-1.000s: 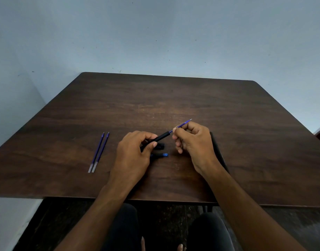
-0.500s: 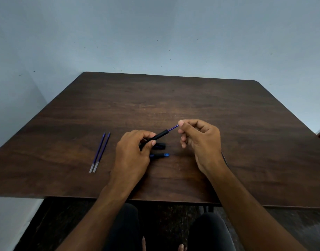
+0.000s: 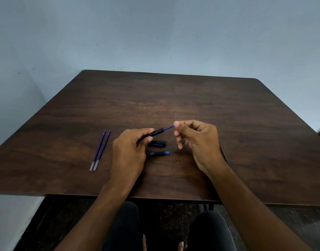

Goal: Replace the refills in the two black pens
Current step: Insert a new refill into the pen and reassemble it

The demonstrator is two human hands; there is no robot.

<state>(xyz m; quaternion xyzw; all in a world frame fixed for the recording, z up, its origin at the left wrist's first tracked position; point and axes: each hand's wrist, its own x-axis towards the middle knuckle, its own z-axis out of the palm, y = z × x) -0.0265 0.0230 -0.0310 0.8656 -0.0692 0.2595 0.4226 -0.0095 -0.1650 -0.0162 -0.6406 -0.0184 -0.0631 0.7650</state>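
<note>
My left hand point(image 3: 130, 151) grips a black pen barrel point(image 3: 156, 132) and holds it tilted above the table. A short length of blue refill point(image 3: 168, 128) sticks out of the barrel's far end. My right hand point(image 3: 197, 142) pinches that refill's tip with thumb and forefinger. A black pen cap point(image 3: 157, 143) lies on the table below the barrel. Nearer to me lies a small black piece with a blue end point(image 3: 160, 153). Two blue refills point(image 3: 100, 150) lie side by side to the left. My right forearm hides most of a second black pen point(image 3: 225, 157).
The dark wooden table point(image 3: 173, 98) stands against a pale blue wall, with its near edge just above my knees. A dark object shows at the far right edge of the view.
The blue refill has gone deeper into the barrel, so less of it shows. My right hand has slid to the refill's tip and moved left towards the barrel.
</note>
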